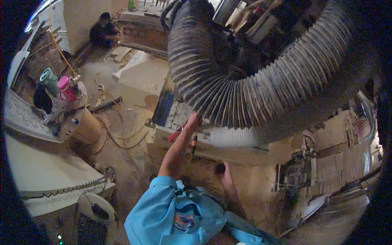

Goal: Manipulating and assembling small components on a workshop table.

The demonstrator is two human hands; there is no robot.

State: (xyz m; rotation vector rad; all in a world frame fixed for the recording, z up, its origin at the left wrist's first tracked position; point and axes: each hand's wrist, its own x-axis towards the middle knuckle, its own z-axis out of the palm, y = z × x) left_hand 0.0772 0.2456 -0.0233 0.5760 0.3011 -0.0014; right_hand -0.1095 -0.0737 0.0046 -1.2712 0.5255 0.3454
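Note:
My left hand [195,119] reaches forward to the bench [220,152], right beside the bend of a big ribbed grey hose [228,102]. Its fingers are blurred and partly lost against the hose, so their grip does not show. By my left forearm lie a red-handled tool [174,134] and a slim tool with a dark and orange handle [194,143]. A white ribbed hose [232,137] rests along the bench top. My right hand [225,173] is held lower, in front of the bench, curled around something dark and rounded that I cannot make out.
At the left, a pink container [66,87] and a green container [49,79] stand on a drum [83,130]. A hose [126,146] loops over the dusty floor. Another person [103,32] crouches at the back left. Stacked cardboard [332,134] is at the right.

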